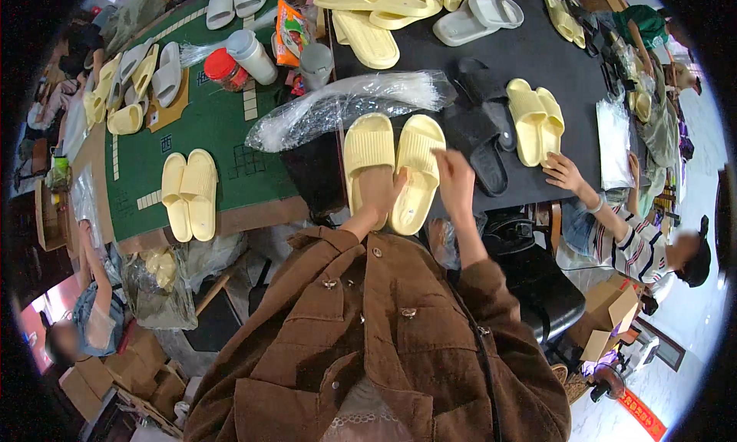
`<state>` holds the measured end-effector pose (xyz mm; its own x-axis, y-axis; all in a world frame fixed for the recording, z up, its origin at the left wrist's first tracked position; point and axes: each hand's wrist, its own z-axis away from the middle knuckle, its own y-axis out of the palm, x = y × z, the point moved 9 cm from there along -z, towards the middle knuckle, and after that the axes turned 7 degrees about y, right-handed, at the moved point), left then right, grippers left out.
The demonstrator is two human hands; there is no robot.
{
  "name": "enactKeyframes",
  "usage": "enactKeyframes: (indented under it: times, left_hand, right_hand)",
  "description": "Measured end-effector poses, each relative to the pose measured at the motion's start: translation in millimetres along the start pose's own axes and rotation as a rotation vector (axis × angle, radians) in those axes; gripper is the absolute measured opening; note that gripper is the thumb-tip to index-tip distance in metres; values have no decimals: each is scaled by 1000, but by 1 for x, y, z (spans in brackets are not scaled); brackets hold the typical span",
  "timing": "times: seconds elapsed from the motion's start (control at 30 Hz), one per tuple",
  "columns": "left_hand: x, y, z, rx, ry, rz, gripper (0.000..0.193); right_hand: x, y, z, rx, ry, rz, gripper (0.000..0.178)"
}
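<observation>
A pair of pale yellow slippers with ribbed straps, the left slipper (370, 139) and the right slipper (420, 146), lies side by side at the table's near edge. My left hand (375, 187) reaches into the left one; its fingers go under the strap and are hidden, while its thumb lies against the right slipper's inner edge. At the right slipper's outer strap edge is my right hand (456, 179), fingers curled and pinched together. Anything between those fingertips is too small to make out. Just beyond the slippers rests a plastic-wrapped bundle of thin white strands (361, 96).
Black slippers (484, 131) and another yellow pair (536, 123) stand to the right, where a co-worker's hand (564, 172) touches the yellow ones. On the green mat (146, 162) are more slippers, a red-lidded jar (226, 68) and a white cup (251, 56). A black chair (537, 284) stands close by.
</observation>
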<state>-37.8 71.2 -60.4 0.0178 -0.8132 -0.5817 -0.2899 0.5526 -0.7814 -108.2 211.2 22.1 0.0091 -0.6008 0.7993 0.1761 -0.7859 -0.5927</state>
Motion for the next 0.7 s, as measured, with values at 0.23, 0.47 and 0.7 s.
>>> enactKeyframes:
  times: [0.23, 0.47, 0.7]
  left_hand:
    - [0, 7, -4, 195, -118, 23, 51]
    - [0, 4, 0, 103, -51, 6, 46]
    - [1, -3, 9, 98, -45, 42, 47]
  right_hand:
    - [-11, 55, -79, 93, 124, 398, 37]
    - [-18, 85, -79, -20, 26, 336, 21]
    - [-30, 80, -69, 11, 33, 48, 20]
